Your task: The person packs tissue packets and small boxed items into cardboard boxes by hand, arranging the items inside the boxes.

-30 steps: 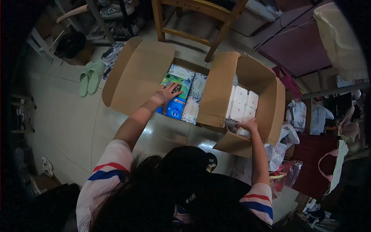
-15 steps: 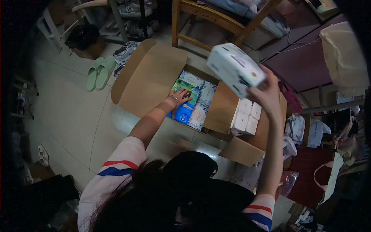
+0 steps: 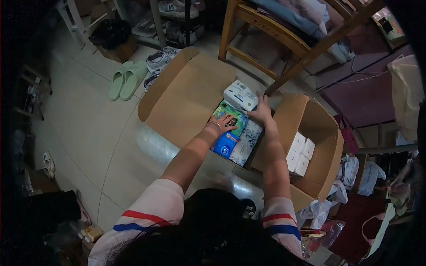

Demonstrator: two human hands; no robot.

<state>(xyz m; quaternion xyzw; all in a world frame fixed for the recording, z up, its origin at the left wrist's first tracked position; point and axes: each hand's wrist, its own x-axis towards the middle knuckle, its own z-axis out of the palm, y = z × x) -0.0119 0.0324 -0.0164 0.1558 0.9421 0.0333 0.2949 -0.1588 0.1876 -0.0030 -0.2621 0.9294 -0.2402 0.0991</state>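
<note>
Low carton: open on tiled floor, wide flap laid out to one side. Contents packed close: green patterned pack, blue pack on near side, pale floral pack alongside both.

White pack: at far end of low carton, beyond green patterned pack, slightly tilted. Gripped at one end by right hand, thumb and fingers closed around it. Resting on contents or held just above: cannot tell.

Left hand: palm down, fingers spread, gripping nothing; laid over green patterned pack.

Tall carton: just beside low carton, flaps raised. Inside, grouped white packs, four faces visible, touching one another; any deeper layer hidden.

Progress, by judgement: low carton well filled across visible part, with one white pack at upper level and not yet released. Left: grouped white packs inside tall carton, untouched by either hand; low carton's flap not yet folded over.

Surroundings: wooden chair beyond cartons; green slippers and sports shoes near wide flap; black-lined bin farther off.
</note>
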